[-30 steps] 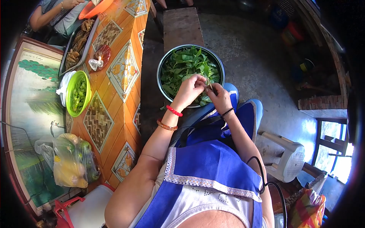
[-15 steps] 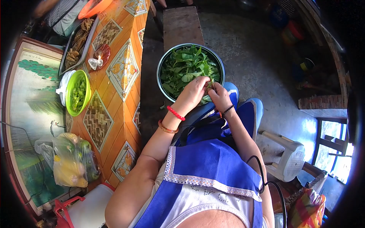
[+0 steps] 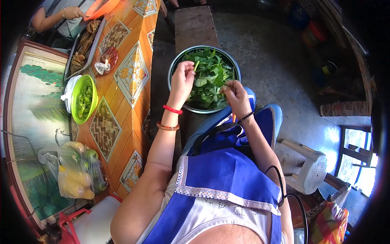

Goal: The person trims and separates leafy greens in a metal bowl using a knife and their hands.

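A round metal basin (image 3: 172, 73) full of green leaves (image 3: 209, 77) sits before my knees. Over its left side, my left hand (image 3: 183, 81) pinches a short green stem (image 3: 196, 66) between thumb and fingers. At the basin's right rim, my right hand (image 3: 237, 96) is closed, its fingertips at the leaves; what it grips, likely a stalk, is too small to make out. Below the right palm shows a small orange object (image 3: 234, 118), its kind unclear.
On the patterned table (image 3: 118, 101) at left stand a green bowl of green vegetables (image 3: 84, 99), a tied bag of red-brown stuff (image 3: 109, 61) and a tray (image 3: 77, 49) of brown food. Another person's hand (image 3: 74, 13) touches an orange basin (image 3: 100, 9). A white stool (image 3: 310, 171) lies right.
My hands, together over the leaves before, have parted. The left moved left with a green stem; the right shifted slightly right. Another person's hand has come into view at the orange basin.
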Demonstrator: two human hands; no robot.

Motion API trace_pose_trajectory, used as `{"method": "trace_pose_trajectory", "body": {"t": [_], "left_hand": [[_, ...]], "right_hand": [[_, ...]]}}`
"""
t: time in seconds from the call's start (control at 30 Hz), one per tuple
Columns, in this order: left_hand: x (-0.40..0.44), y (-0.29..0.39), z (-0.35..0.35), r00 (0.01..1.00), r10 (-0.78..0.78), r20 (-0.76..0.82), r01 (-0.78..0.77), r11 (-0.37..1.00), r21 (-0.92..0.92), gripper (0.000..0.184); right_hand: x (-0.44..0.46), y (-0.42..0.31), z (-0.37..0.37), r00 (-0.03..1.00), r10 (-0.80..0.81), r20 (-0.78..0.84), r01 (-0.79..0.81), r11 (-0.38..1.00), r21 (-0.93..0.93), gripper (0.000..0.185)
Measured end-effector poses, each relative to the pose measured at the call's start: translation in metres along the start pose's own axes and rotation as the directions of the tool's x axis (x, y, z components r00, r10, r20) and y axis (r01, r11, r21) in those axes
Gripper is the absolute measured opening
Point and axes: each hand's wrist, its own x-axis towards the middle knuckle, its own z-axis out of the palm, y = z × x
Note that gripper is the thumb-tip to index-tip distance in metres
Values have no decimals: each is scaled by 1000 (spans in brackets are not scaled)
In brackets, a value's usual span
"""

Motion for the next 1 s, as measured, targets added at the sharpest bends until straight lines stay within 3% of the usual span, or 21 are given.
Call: {"method": "trace_pose_trajectory", "body": {"t": [0.03, 0.07, 0.13, 0.2, 0.27, 0.33, 0.43, 0.5, 0.57, 0.73, 0.8, 0.83, 0.9, 1.0], "left_hand": [[1, -2, -4, 999, -39, 30, 43, 988, -146, 24], [-1, -3, -6, 999, -37, 26, 40, 989, -142, 24], [-8, -3, -3, 960, -229, 163, 281, 802, -527, 24], [-16, -6, 3, 914, -306, 266, 406, 694, -595, 23], [-23, -12, 14, 897, -340, 284, 443, 703, -557, 22], [-27, -16, 23, 862, -355, 361, 507, 616, -604, 22], [-30, -16, 32, 854, -311, 417, 516, 609, -602, 31], [-32, -13, 31, 833, -331, 443, 543, 638, -545, 33], [-32, -12, 28, 808, -349, 474, 567, 680, -465, 39], [-33, -6, 21, 806, -293, 515, 550, 693, -466, 42], [-34, -8, 22, 800, -275, 534, 538, 723, -434, 43], [-35, -12, 23, 808, -267, 525, 507, 769, -390, 44], [-36, -18, 25, 816, -258, 518, 474, 811, -344, 45], [-37, -21, 26, 843, -181, 507, 373, 876, -307, 43]], "right_hand": [[5, 7, 0, 999, -34, -24, 30, 991, -130, 22], [10, 13, 0, 996, -72, -45, 58, 964, -261, 24], [7, 22, -1, 996, -83, -18, 71, 928, -366, 26], [4, 23, -1, 996, -85, 9, 79, 880, -469, 28], [-1, 21, 0, 985, -161, 58, 170, 875, -453, 32], [-1, 22, 0, 985, -160, 69, 174, 869, -462, 33], [0, 28, -3, 983, -122, 136, 164, 918, -362, 32], [-3, 22, -2, 977, 46, 206, 21, 949, -314, 32], [-5, 16, -1, 972, 87, 219, -21, 958, -287, 33], [-3, 14, -5, 945, 199, 258, -161, 974, -162, 34], [-3, 12, -8, 880, 382, 284, -343, 923, -177, 35], [-3, 11, -6, 879, 382, 286, -343, 922, -177, 35], [-5, 11, -4, 928, 244, 282, -194, 962, -193, 34], [-2, 19, -6, 925, 259, 277, -190, 949, -253, 34]]}}
